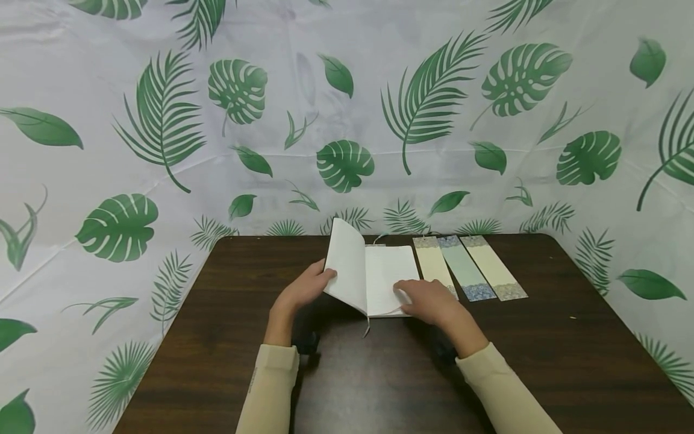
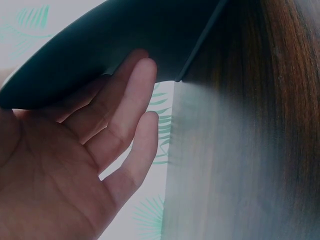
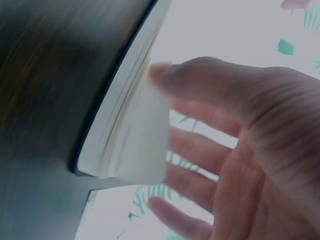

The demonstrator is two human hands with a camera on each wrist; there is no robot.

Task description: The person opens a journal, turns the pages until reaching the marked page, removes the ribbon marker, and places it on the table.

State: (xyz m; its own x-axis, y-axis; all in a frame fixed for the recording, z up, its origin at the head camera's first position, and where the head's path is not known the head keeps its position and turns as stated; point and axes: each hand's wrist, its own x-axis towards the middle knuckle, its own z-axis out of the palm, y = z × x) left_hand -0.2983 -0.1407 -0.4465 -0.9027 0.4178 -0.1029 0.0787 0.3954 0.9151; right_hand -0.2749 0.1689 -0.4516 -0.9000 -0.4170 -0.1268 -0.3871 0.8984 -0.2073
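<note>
An open notebook (image 1: pixel 387 271) with blank white pages and a dark cover (image 2: pixel 150 35) lies near the table's back edge, its left side raised at a slant. My left hand (image 1: pixel 301 288) holds that raised side, thumb over the page edge and fingers behind the cover. At the right side, my right hand (image 1: pixel 434 301) pinches a few page edges (image 3: pixel 142 135) between thumb and fingers, lifting them in a curve. A thin ribbon (image 1: pixel 367 328) hangs from the spine toward the front.
Right of the notebook lie three long patterned bookmarks: a cream one (image 1: pixel 431 256), a pale green one (image 1: pixel 465 268) and another cream one (image 1: pixel 494 268). A corded strip shows partly behind the notebook. A leaf-print cloth (image 1: pixel 293 72) hangs behind the dark wooden table (image 1: pixel 217 361).
</note>
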